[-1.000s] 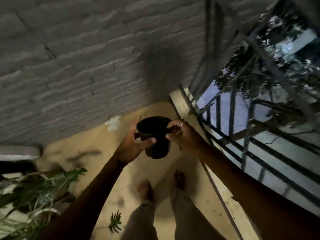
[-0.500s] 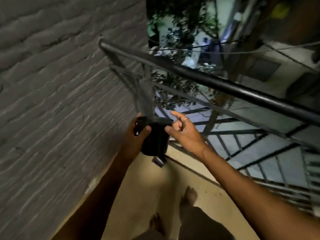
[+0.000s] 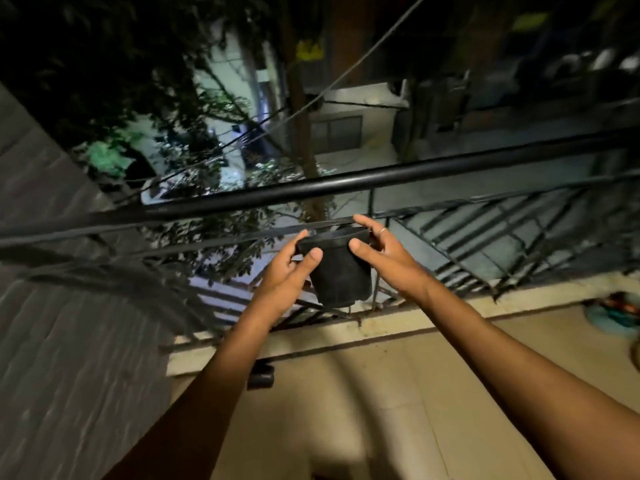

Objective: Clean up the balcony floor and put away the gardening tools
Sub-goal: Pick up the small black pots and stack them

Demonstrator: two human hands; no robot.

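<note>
While holding a small black plastic flower pot [image 3: 341,275] aloft just before the black metal balcony railing [image 3: 346,181], clasps its rim with the left hand [image 3: 284,275] and pinches the opposite edge with the right hand [image 3: 384,258].

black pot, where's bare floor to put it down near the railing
The tan floor straight below the pale curb, mid-view, shows bare. The curb top right of the black pot looks bare too, though narrow. Crowded: the far right by the blue-green clutter, and the small dark object at the curb's foot near the brick wall.
</note>
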